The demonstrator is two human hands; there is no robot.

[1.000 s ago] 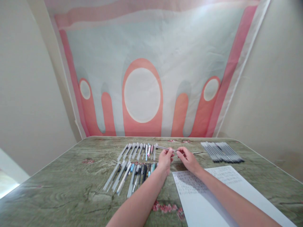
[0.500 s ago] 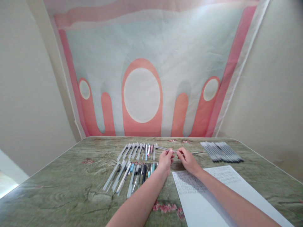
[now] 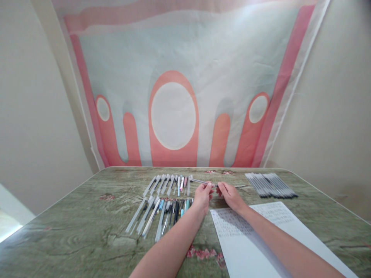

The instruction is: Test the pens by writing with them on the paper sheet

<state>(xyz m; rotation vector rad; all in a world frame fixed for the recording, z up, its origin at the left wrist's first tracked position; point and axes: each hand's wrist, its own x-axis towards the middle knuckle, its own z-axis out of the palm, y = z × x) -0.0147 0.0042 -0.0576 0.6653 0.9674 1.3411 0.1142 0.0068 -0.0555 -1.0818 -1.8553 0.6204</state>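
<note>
A slim grey, see-through pen (image 3: pixel 199 181) is held almost level above the table, its rear end pointing left toward the upper row of pens. My left hand (image 3: pixel 202 196) is closed around its barrel with thumb and fingers. At the pen's right end, the closed fingertips of my right hand (image 3: pixel 230 195) pinch a small dark part; whether it is the tip or a separate piece is too small to tell. Just left of my hands lie an upper row of pens (image 3: pixel 163 184) and a lower row of pens (image 3: pixel 150 217), partly covered by my left forearm.
A sheet of paper (image 3: pixel 278 227) with handwriting lies under my right forearm. Farther right, several clear pens with dark ends (image 3: pixel 269 186) lie side by side. The wood-patterned table (image 3: pixel 78 227) reaches back to a pink and grey cloth (image 3: pixel 174 46).
My right hand's fingers have shifted slightly and now pinch at a dark part by the pen's right end. My left hand and the pen stay nearly in place.
</note>
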